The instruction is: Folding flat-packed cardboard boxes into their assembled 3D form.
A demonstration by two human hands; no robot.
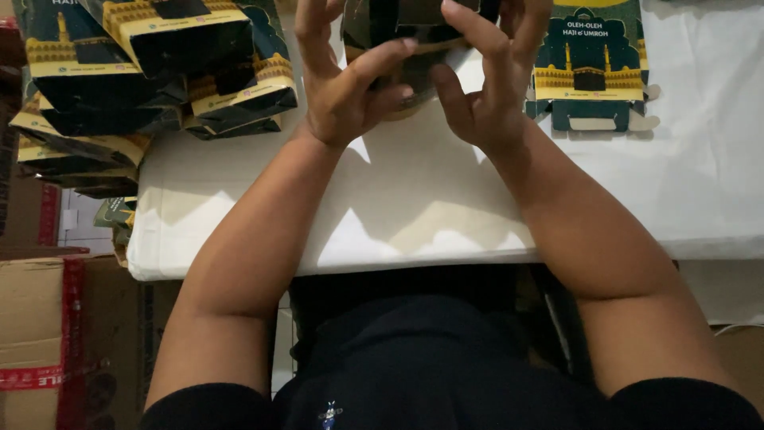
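Both hands hold one dark green and gold cardboard box [414, 40] above the white-covered table [398, 207], near the top middle of the view. My left hand [342, 84] grips its left side, thumb pressed across the underside. My right hand [485, 80] holds the right side with fingers spread over the box. Most of the box is cut off by the top edge or hidden behind my fingers.
A heap of assembled dark green and gold boxes [151, 64] lies at the table's left end. A flat, unfolded box blank [590, 64] lies at the upper right. Brown cartons with red tape [48, 334] stand on the floor at the left.
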